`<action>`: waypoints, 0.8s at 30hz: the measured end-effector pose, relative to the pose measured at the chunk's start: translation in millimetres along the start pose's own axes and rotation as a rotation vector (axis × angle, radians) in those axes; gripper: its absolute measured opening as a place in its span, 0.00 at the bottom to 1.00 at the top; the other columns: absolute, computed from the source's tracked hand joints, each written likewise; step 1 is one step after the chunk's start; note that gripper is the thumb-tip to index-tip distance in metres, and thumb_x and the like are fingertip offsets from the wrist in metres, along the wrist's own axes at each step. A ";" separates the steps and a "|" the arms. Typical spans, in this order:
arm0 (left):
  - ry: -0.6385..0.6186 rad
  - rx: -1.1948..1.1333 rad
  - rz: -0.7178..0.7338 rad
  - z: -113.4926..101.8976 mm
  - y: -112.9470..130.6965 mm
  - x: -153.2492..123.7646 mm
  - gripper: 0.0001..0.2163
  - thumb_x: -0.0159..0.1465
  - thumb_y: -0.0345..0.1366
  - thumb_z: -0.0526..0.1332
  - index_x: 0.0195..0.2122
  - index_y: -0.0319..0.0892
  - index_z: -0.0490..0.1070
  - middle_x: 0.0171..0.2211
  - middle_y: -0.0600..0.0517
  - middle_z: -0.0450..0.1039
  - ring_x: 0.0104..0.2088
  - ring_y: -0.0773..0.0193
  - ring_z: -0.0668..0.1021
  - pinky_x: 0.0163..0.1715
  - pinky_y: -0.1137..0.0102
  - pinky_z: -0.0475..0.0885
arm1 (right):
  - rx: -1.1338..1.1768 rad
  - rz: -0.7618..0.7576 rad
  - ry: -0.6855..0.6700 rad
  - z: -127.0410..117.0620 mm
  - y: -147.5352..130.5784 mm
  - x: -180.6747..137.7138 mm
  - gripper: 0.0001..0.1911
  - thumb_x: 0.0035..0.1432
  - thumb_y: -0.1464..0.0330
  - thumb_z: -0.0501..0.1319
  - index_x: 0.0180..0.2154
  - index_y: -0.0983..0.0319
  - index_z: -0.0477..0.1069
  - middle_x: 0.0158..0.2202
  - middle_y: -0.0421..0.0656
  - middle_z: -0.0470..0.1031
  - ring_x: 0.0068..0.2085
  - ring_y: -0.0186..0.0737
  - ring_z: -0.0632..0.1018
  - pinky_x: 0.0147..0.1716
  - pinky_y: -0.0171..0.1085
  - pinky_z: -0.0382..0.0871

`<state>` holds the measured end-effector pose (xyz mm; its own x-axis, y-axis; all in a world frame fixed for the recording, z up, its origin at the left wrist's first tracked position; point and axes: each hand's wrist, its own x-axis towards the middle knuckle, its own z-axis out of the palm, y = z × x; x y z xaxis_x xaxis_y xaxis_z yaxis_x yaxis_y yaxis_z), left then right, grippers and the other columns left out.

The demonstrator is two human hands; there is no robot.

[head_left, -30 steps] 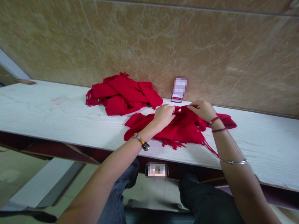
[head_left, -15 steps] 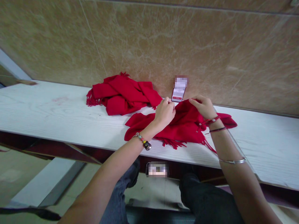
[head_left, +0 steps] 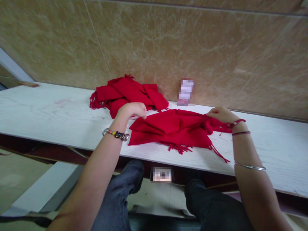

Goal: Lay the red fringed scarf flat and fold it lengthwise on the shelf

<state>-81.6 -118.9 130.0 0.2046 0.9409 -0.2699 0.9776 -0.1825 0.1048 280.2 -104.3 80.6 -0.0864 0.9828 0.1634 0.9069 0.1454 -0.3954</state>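
Observation:
A red fringed scarf (head_left: pixel 175 130) lies stretched sideways on the white wooden tabletop (head_left: pixel 48 115) in front of me. My left hand (head_left: pixel 131 110) is curled closed at the scarf's left end, pinching its edge. My right hand (head_left: pixel 220 114) is closed on the scarf's right end near the wall. Fringe hangs toward the table's front edge. A second red scarf (head_left: pixel 127 96) lies bunched in a heap further back, just left of my left hand.
A small phone-like object (head_left: pixel 185 93) leans upright against the tan marbled wall behind the scarf. The table's front edge runs across the view, with my knees in dark trousers beneath it. A dark tabletop corner (head_left: pixel 14 84) shows at far left.
My hands were together over the middle of the scarf; they have moved apart, left hand leftward and right hand rightward, pulling the scarf out flat and wide.

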 end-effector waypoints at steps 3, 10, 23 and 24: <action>-0.021 0.018 0.021 1.3 7.0 1.6 0.03 0.49 0.31 0.61 0.20 0.40 0.70 0.14 0.56 0.61 0.22 0.67 0.66 0.23 0.72 0.58 | -0.123 -0.074 -0.109 -1.8 -1.2 -2.7 0.08 0.48 0.67 0.61 0.20 0.60 0.73 0.21 0.42 0.75 0.25 0.37 0.72 0.27 0.36 0.63; 0.104 -0.038 0.016 14.1 18.8 19.3 0.20 0.61 0.48 0.51 0.32 0.38 0.76 0.28 0.50 0.76 0.26 0.65 0.72 0.25 0.73 0.60 | -0.141 -0.165 0.061 27.5 -34.6 4.0 0.12 0.54 0.67 0.58 0.40 0.63 0.75 0.37 0.47 0.78 0.38 0.41 0.77 0.39 0.38 0.69; 0.388 -0.179 0.076 34.0 16.0 50.0 0.10 0.55 0.34 0.60 0.36 0.42 0.77 0.36 0.49 0.79 0.36 0.63 0.77 0.33 0.75 0.66 | -0.351 -0.133 -0.084 48.5 -58.8 1.4 0.12 0.55 0.71 0.57 0.38 0.61 0.77 0.36 0.45 0.79 0.39 0.42 0.78 0.40 0.35 0.66; 0.406 -0.186 0.056 32.4 14.1 48.7 0.10 0.56 0.34 0.59 0.37 0.43 0.77 0.37 0.49 0.78 0.37 0.63 0.77 0.34 0.75 0.67 | -0.354 -0.123 -0.058 45.1 -59.3 0.5 0.12 0.54 0.71 0.56 0.36 0.62 0.78 0.36 0.45 0.79 0.39 0.42 0.78 0.39 0.35 0.66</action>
<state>-56.2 -84.9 87.4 0.1845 0.9736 0.1342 0.9327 -0.2165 0.2886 207.8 -107.3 63.4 -0.2174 0.9667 0.1352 0.9738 0.2243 -0.0371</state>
